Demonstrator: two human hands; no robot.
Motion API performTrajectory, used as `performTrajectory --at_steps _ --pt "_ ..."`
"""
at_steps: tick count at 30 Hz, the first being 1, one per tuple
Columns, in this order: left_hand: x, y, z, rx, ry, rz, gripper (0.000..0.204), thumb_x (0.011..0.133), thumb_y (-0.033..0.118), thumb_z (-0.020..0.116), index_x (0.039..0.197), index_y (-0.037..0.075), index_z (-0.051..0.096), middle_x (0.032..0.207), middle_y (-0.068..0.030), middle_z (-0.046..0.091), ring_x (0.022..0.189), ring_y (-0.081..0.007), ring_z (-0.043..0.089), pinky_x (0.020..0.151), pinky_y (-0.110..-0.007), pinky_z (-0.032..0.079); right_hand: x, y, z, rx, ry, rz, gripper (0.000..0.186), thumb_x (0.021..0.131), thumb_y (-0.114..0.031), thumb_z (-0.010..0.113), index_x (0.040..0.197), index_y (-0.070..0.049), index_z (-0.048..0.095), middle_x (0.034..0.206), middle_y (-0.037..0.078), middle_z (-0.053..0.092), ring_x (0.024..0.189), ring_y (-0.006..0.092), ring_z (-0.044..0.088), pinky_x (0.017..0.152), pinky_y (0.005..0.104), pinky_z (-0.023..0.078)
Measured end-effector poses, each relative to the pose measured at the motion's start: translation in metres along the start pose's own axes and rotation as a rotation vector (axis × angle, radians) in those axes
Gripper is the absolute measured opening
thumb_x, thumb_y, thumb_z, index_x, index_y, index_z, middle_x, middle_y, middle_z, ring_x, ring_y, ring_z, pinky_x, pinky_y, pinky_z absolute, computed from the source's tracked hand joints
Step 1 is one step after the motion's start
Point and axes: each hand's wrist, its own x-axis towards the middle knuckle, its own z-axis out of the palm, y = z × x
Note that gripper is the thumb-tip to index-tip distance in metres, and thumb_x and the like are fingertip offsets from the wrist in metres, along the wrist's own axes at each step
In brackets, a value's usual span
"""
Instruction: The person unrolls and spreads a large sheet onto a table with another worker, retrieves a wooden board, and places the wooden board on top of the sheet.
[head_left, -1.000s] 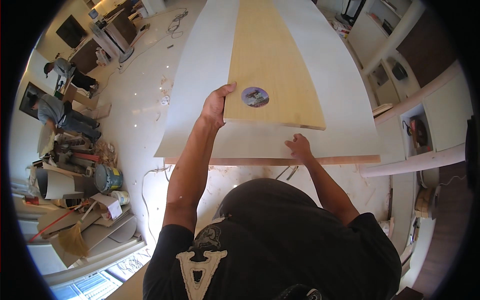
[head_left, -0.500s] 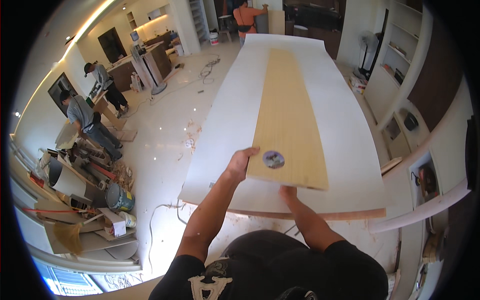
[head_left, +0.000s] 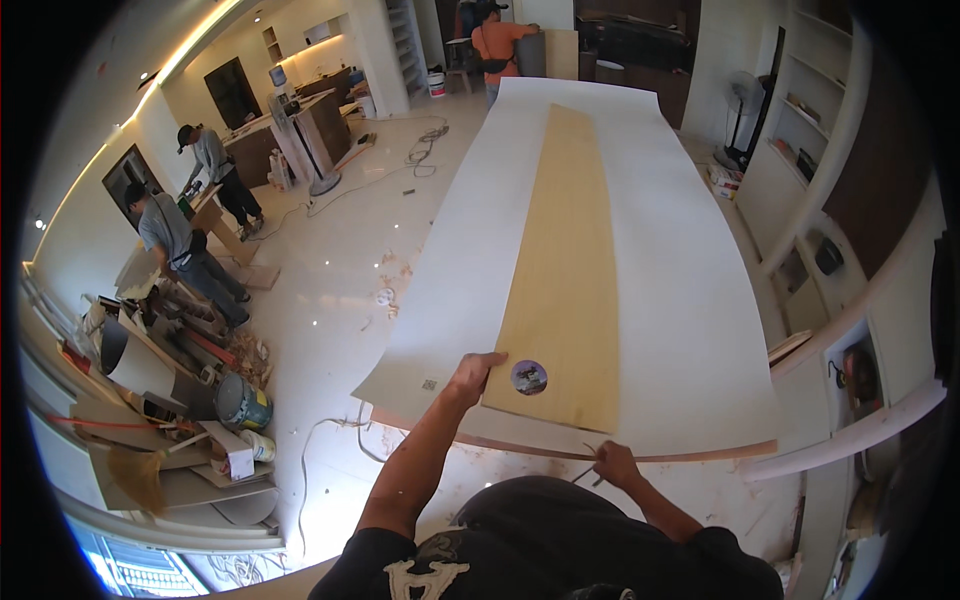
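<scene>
A long, thin wood-grain strip [head_left: 560,270], pale yellow-brown, lies lengthwise on a large white sheet [head_left: 680,300] covering the worktable. A round picture sticker [head_left: 529,378] marks its near end. My left hand [head_left: 474,378] grips the strip's left edge beside that sticker, thumb on top. Off the strip's near right corner, at the front edge of the white sheet, my right hand [head_left: 615,464] is closed, fingers bent together. Something thin shows by its fingertips, too small to name.
A brown board edge [head_left: 700,455] runs along the table front. Offcuts and a paint bucket [head_left: 241,400] crowd the floor at left. A cable [head_left: 305,440] lies near the table. Two people work at left, another person [head_left: 497,42] beyond the far end. Shelving [head_left: 800,110] lines the right.
The strip's near end, raised before, has come down toward me and rests on the white sheet. My right hand has left its underside and moved right and nearer; my left keeps its grip.
</scene>
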Motion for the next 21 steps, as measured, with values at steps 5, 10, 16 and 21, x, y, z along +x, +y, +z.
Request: performTrajectory --at_steps 5,10,16,21 --pt "0.007 -0.025 0.012 0.027 0.103 -0.156 0.037 0.095 0.026 0.068 0.104 -0.010 0.069 0.093 -0.0156 0.071 0.080 -0.0254 0.069 0.068 -0.037 0.057 -0.126 0.021 -0.028 0.090 0.076 0.162 0.022 0.075 -0.020 0.070 0.090 -0.005 0.073 0.089 0.019 0.072 0.084 0.0366 0.072 0.078 0.0435 0.058" --pt "0.018 -0.039 -0.003 0.533 0.114 -0.255 0.040 0.089 0.039 0.071 0.084 -0.001 0.074 0.077 -0.0128 0.070 0.074 -0.0204 0.071 0.066 -0.033 0.057 -0.205 0.132 0.002 -0.180 -0.154 0.438 0.028 0.079 -0.028 0.071 0.090 -0.003 0.075 0.097 0.018 0.074 0.085 0.0356 0.073 0.080 0.0427 0.059" --pt "-0.008 -0.039 -0.004 1.548 0.349 -0.018 0.046 0.086 0.045 0.069 0.091 -0.001 0.077 0.095 -0.0236 0.075 0.092 -0.0388 0.073 0.083 -0.047 0.058 -0.227 0.185 0.018 -0.125 -0.470 0.834 0.036 0.083 -0.036 0.072 0.096 -0.003 0.076 0.100 0.019 0.075 0.085 0.0340 0.074 0.080 0.0420 0.059" --pt "-0.058 -0.069 -0.014 1.398 0.335 -0.018 0.045 0.088 0.044 0.063 0.093 0.001 0.077 0.101 -0.0262 0.073 0.099 -0.0448 0.070 0.090 -0.053 0.055 -0.187 0.175 -0.001 0.058 -0.553 0.844 0.040 0.085 -0.040 0.072 0.099 -0.003 0.076 0.100 0.019 0.075 0.085 0.0334 0.074 0.079 0.0417 0.059"
